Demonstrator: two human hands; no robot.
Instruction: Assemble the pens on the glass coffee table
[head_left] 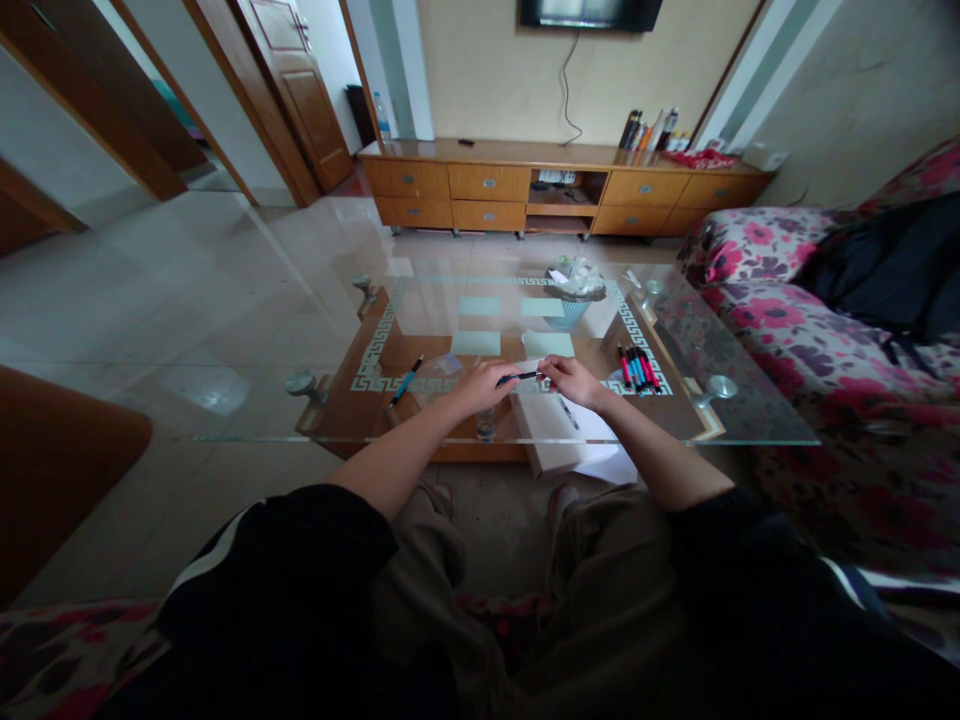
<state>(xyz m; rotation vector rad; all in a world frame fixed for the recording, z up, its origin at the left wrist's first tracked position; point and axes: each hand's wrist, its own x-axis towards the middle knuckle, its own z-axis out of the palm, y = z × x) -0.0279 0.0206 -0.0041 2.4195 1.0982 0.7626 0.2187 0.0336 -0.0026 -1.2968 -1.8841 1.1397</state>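
Above the near part of the glass table (420, 425), a slim black pen (529, 375) is held level between my two hands. My left hand (480, 385) has its fingers closed around the pen's left end. At the other end, my right hand (571, 380) pinches the tip, and its fingertips partly cover it. A blue and black pen (407, 381) lies to the left of my left hand. Several red, blue and black pens (637, 370) are grouped to the right of my right hand.
A white box (544, 452) and a small clear round object (486, 430) appear below my hands. Pale paper rectangles (476, 343) show farther back, near a lined waste basket (570, 308). A flowered sofa (757, 245) stands right; a wooden cabinet (487, 185) is against the wall.
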